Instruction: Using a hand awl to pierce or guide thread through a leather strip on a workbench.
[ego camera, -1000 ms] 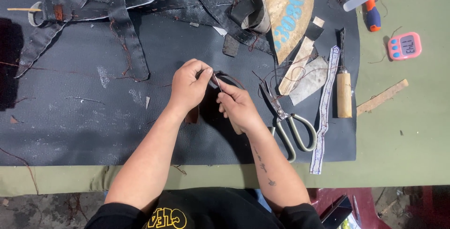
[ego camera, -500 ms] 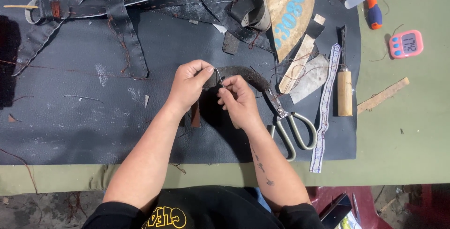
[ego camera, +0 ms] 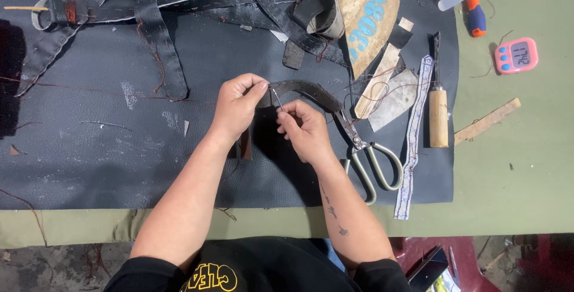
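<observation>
My left hand (ego camera: 238, 105) pinches one end of a dark curved leather strap (ego camera: 308, 91) that arcs to the right over the dark leather sheet (ego camera: 107, 148). My right hand (ego camera: 305, 129) sits just right of it, fingertips closed on a thin metal needle (ego camera: 277, 98) that points up toward the strap's held end. Both hands meet near the middle of the sheet.
Large scissors (ego camera: 368, 157) lie just right of my right hand. A wooden-handled awl (ego camera: 437, 112), a patterned strip (ego camera: 412, 142), a wooden stick (ego camera: 487, 121), a pink timer (ego camera: 516, 55), an orange-blue tool (ego camera: 475, 14) and leather straps (ego camera: 155, 46) lie around on the green table (ego camera: 526, 178).
My hands have drawn slightly apart and shifted up a little. The needle now shows between them, and more of the curved strap is visible.
</observation>
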